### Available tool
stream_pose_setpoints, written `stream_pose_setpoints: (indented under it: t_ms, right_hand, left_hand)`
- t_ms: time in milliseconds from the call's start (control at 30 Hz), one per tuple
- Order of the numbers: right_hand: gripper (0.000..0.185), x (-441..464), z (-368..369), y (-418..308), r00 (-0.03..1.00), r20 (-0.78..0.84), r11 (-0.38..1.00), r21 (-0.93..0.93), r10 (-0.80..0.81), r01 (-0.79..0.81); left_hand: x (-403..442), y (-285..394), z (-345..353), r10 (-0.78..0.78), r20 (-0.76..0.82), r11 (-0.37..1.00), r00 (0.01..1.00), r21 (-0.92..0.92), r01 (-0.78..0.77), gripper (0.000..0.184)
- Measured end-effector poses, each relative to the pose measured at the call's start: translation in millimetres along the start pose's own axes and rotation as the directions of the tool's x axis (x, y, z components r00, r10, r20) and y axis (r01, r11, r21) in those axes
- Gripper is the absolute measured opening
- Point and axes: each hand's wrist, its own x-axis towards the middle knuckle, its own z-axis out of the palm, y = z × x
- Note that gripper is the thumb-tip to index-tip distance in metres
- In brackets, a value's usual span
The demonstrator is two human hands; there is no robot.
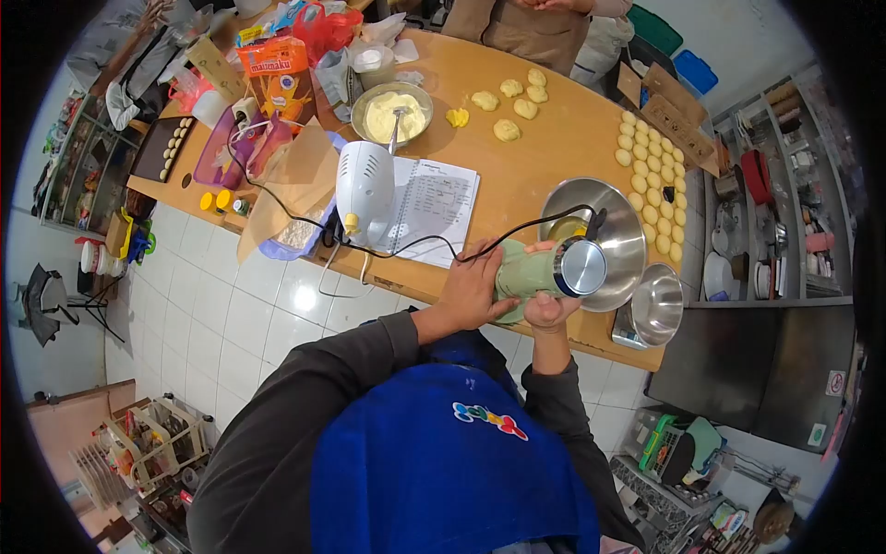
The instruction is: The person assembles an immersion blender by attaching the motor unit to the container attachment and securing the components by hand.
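A pale green appliance (526, 275) with a round silver end is between my two hands at the table's front edge. My left hand (472, 294) presses on its left side with the fingers spread. On its right side, below the silver end, my right hand (548, 312) has its fingers wrapped round it. A black cord runs close above my left hand. Just behind the appliance stands a large steel bowl (623, 222) with something yellow inside. A smaller steel bowl (657, 305) sits to the right, on a scale.
An open notebook (438, 208) lies beside a white mixer (365, 189). Behind them is a bowl of yellow mixture (392, 115) with a utensil. Dough lumps (507, 130) and rows of dough balls (651, 185) lie on the table (572, 111). A person (517, 32) stands across the table.
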Motion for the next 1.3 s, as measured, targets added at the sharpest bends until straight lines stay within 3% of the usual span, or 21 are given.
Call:
stream_pose_setpoints:
  t_ms: [700, 933, 1033, 1300]
  right_hand:
    - [0.063, -2.4, -6.2, 7.8, 1.000, 0.001, 0.999, -0.033, -0.002, 0.002]
    - [0.063, -1.3, -8.9, 7.0, 0.999, 0.047, 0.998, -0.065, -0.010, 0.013]
    - [0.063, 0.2, -6.8, 5.1, 0.999, 0.044, 1.000, 0.001, 0.011, -0.011]
    - [0.062, 0.8, -11.1, 10.4, 0.996, 0.066, 0.995, -0.078, -0.058, 0.063]
  left_hand:
    - [0.1, -0.2, 0.1, 0.007, 0.008, 1.000, 1.000, 0.023, -0.008, 0.083]
    - [-0.5, 3.2, -1.5, -0.071, 0.102, 0.995, 0.992, 0.072, 0.064, 0.085]
    - [-0.7, 1.7, -0.8, -0.072, 0.109, 0.995, 0.991, 0.079, 0.064, 0.086]
    - [-2.5, 0.3, 1.3, -0.072, 0.105, 0.995, 0.992, 0.076, 0.064, 0.086]
